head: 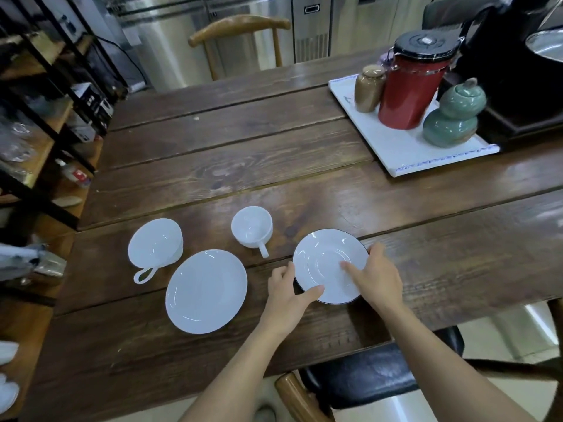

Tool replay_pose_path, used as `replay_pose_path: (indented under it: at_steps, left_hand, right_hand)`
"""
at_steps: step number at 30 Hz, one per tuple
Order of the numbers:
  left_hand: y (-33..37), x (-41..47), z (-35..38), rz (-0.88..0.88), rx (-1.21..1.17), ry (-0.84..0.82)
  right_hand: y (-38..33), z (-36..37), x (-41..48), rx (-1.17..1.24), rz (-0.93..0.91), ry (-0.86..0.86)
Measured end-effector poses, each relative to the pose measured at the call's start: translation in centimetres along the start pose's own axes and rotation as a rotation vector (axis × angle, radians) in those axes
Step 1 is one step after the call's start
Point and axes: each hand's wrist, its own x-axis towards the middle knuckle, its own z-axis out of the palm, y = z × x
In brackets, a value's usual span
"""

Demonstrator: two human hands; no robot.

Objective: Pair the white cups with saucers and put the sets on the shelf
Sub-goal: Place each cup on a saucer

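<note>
- Gripping the dark-rimmed saucer with both hands: left hand spread, thumb lying over the near-left rim, other fingers reaching up its left edge; right hand spread, forefinger pressing into the saucer's well, remaining fingers curling round the far-right rim.
- Touching only, neither hand closing fully; saucer lying flat on the wooden table, not visibly lifting.
- Sitting just beyond the left fingertips, up and slightly left: the small white cup, upright, handle pointing back toward those fingertips, along the line from cup to left hand.
- Judging the left hand nearer to that cup, the right hand well placed for steadying the saucer.
- Lying further left of the left fingers: the plain larger saucer, and beyond it the wide white cup, handle trailing toward the near-left.
- Standing far left of both hands, past the table edge: the shelf, already crowded in places.
- Pairing not yet done, likely starting with the small cup.
</note>
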Motion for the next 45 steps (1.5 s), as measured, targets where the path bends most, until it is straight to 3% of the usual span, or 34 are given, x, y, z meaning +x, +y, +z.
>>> replay_pose_path:
  at_steps: [3,6,9,11,15,20,26,32,45]
  left_hand:
    - [-0.1,0.1,-1.5,0.066,0.149,0.123]
    - [0.2,-0.1,-4.4,0.197,0.153,0.352]
    - [0.0,0.6,-7.4,0.333,0.298,0.564]
    - [-0.6,1.9,-9.3,0.364,0.365,0.595]
    - [-2.1,5.0,-12.1,0.261,0.379,0.387]
    - [-2.9,8.2,-13.3,0.187,0.385,0.107]
    - [-3.5,9.9,-13.3,0.184,0.185,-0.043]
    - [-3.2,10.0,-13.5,0.262,0.016,-0.064]
    - [3.0,7.3,-9.6,0.394,0.043,-0.206]
  right_hand:
    - [-0.6,-0.5,0.4,-0.09,-0.032,0.086]
    - [-2.3,-0.7,0.8,-0.145,-0.139,0.21]
    - [-5.0,-0.2,1.4,-0.093,-0.282,0.162]
    - [-6.9,0.5,1.5,-0.072,-0.389,0.088]
    - [-10.4,2.4,1.8,-0.04,-0.445,-0.041]
    - [-13.0,4.4,2.5,-0.162,-0.47,-0.27]
    - [-13.7,6.0,2.7,-0.022,-0.435,-0.498]
    - [-14.2,6.6,3.0,0.13,-0.451,-0.53]
    - [-10.1,-1.2,0.9,0.271,-0.307,-0.386]
